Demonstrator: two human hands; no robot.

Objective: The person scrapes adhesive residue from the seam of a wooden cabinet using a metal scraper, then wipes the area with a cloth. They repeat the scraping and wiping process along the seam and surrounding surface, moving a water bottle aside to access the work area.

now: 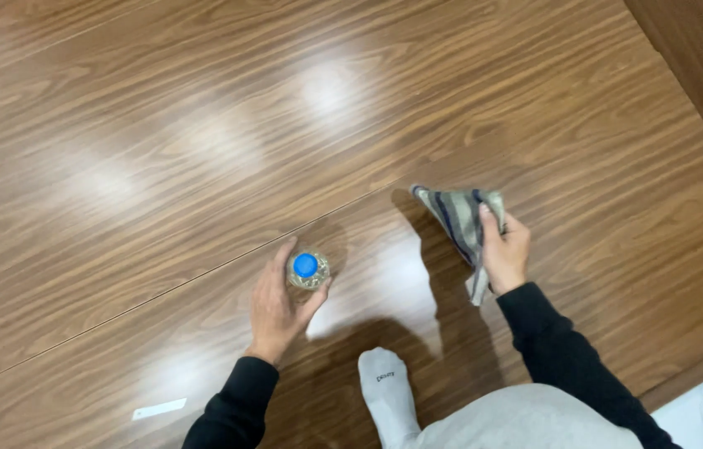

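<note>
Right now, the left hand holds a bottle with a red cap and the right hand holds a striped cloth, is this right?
Not quite. In the head view the bottle in the left hand has a blue cap, not red. The right hand does hold the striped cloth.

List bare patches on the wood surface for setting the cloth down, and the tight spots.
Free: the wide wood surface beyond the seam, above both hands; also the stretch between the bottle and the striped cloth. Crowded: near edge, where the left hand, right hand, socked foot and white strip sit.
</note>
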